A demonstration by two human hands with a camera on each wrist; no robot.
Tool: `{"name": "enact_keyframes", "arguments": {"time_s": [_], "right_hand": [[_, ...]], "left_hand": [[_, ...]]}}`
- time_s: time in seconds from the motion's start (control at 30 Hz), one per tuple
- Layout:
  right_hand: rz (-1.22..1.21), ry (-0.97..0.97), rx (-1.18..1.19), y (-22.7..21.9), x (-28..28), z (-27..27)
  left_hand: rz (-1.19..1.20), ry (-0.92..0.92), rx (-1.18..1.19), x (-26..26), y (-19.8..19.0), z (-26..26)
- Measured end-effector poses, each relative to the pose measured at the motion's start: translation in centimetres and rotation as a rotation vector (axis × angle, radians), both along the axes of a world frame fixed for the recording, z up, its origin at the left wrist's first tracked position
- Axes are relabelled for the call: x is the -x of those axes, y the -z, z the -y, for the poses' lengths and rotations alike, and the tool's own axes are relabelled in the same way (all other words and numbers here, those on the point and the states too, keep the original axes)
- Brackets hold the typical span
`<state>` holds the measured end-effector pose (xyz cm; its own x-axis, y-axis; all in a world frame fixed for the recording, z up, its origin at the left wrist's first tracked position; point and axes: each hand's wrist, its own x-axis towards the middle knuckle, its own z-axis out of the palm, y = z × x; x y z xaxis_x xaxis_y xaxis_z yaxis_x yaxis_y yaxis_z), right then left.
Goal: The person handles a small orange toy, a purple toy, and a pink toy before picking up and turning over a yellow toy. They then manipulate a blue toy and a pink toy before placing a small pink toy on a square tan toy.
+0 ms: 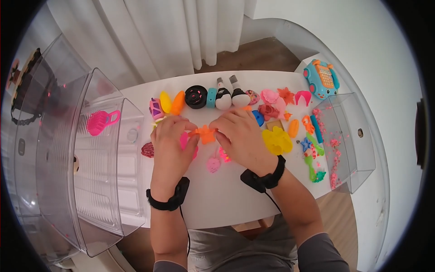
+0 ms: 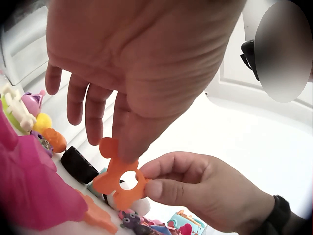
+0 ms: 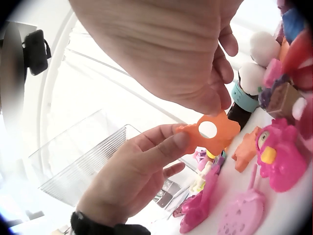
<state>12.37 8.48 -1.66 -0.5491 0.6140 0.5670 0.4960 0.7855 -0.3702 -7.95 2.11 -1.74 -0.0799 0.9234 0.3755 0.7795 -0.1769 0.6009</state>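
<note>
An orange flat piece with a round hole [image 2: 117, 172] is held up between both hands above the table. The left hand [image 1: 173, 143] pinches one end of it between thumb and fingers, and the right hand [image 1: 240, 140] pinches the opposite end. In the right wrist view the orange piece [image 3: 226, 133] shows its hole near the right hand's fingertips. Below it on the table lie another orange piece [image 3: 246, 149], a pink bird-like toy [image 3: 282, 156] and a light pink toy [image 3: 243, 213]. Close to the left hand is a bright pink toy [image 2: 39, 181].
Across the table's back stand a black round toy [image 1: 196, 97], two black-and-white objects and flower shapes. A yellow piece [image 1: 277, 140] lies right of the hands. Clear bins [image 1: 106, 181] stand left, one holding a pink scoop [image 1: 100, 123]; another clear bin [image 1: 358, 154] and a toy telephone [image 1: 321, 79] are right.
</note>
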Motion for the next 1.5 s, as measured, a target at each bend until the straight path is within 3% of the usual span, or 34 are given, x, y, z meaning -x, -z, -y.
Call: {"name": "enact_keyframes", "arguments": {"time_s": [0.07, 0.13, 0.23, 0.43, 1.5], "right_hand": [[0.008, -0.002, -0.007, -0.1, 0.4, -0.7], [0.062, 0.066, 0.016, -0.1, 0.9, -1.3], [0.038, 0.072, -0.02, 0.7, 1.6, -2.1], [0.03, 0.081, 0.047, 1.3, 2.4, -2.8], [0.056, 0.072, 0.013, 2.0, 1.9, -3.2]], "left_hand": [[0.048, -0.012, -0.003, 0.2, 0.1, -0.2], [0.055, -0.166, -0.077, 0.1, -0.4, -0.2], [0.067, -0.243, -0.031, 0.1, -0.4, -0.1], [0.061, -0.283, -0.02, -0.2, -0.2, -0.2], [0.004, -0.239, 0.037, -0.4, 0.4, -0.2]]}}
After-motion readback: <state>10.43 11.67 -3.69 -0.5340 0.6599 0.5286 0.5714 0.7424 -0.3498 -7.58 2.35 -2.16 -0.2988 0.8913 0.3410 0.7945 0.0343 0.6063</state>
